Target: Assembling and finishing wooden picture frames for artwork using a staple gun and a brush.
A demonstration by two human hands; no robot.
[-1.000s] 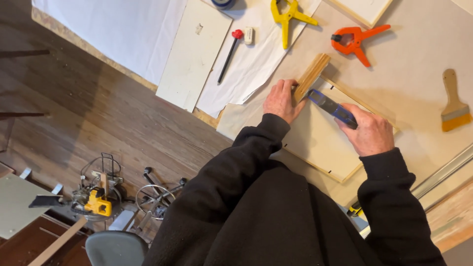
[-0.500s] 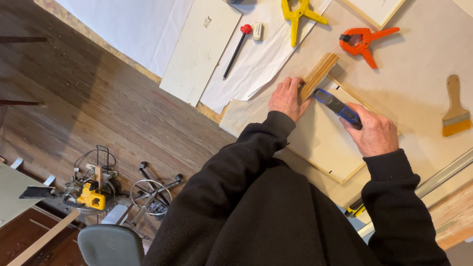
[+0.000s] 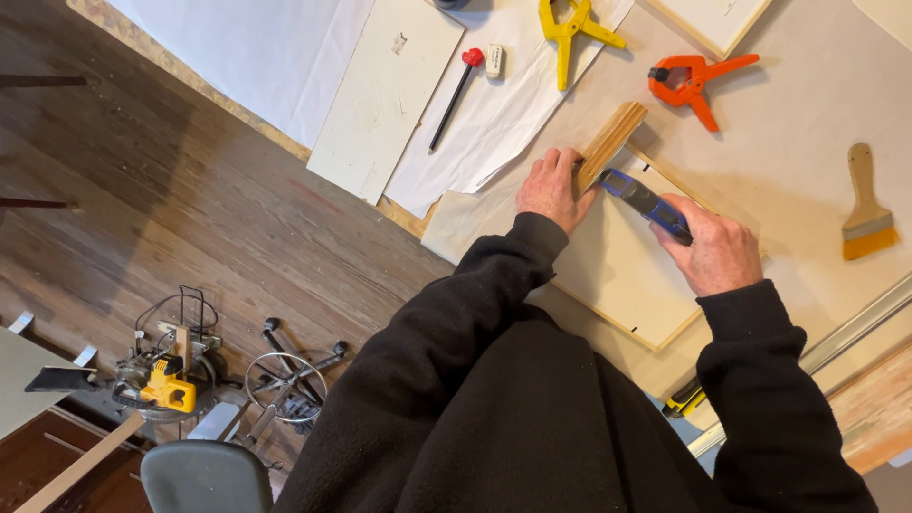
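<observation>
Fingers of left hand [image 3: 554,188] press flat on wood block [image 3: 611,144]; right hand [image 3: 714,252] clenches blue knife [image 3: 646,201] at its 10 o'clock — block looks stiff, light, best held mid-length.

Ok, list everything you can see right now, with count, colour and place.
wood block: 1, tan, on the panel's far corner, under the left hand
blue tool: 1, blue and black, in the right hand
framed panel: 1, white with wood edge, on the table
spring clamps: 2, yellow and orange, far side of the table
brush: 1, wooden handle, yellow bristles, right
white board: 1, on the table's left edge
red-knobbed rod: 1, black, beside the board
miter saw: 1, yellow and black, on the floor
left hand: on the block
right hand: gripping the tool
</observation>
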